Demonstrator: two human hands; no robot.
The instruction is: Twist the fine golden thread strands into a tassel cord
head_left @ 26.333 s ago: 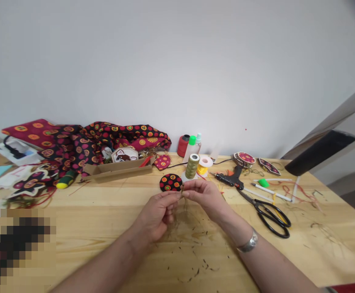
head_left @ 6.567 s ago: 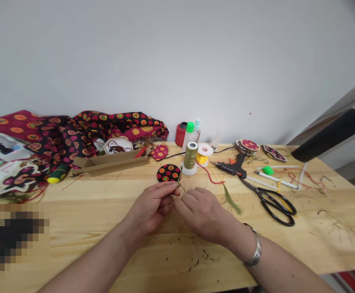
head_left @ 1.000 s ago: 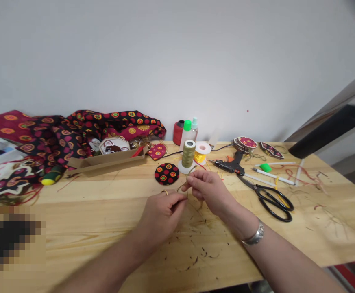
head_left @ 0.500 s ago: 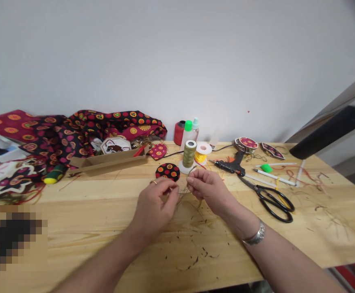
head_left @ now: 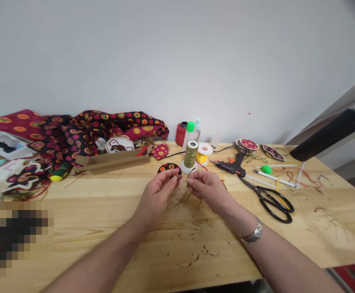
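My left hand [head_left: 160, 191] and my right hand [head_left: 206, 188] meet over the wooden table [head_left: 110, 228], fingers pinched together. Between them hangs a small bundle of olive-green thread strands [head_left: 186, 196], its loose ends trailing down toward the tabletop. Each hand pinches one side of the bundle. Just beyond my left fingers lies a round black fabric disc with red and yellow dots [head_left: 168, 167]. An olive thread spool [head_left: 191, 154] stands upright right behind my hands.
Black scissors [head_left: 273, 203], a glue gun [head_left: 230, 167] and white pens lie to the right. Yellow and red spools and small bottles stand behind. A cardboard tray [head_left: 113, 160] and patterned fabric [head_left: 73, 132] fill the back left. Thread snippets litter the table.
My left hand has moved up and toward the right hand, closing the gap over the last second. The thread bundle now hangs between both pinches, in front of the fabric disc.
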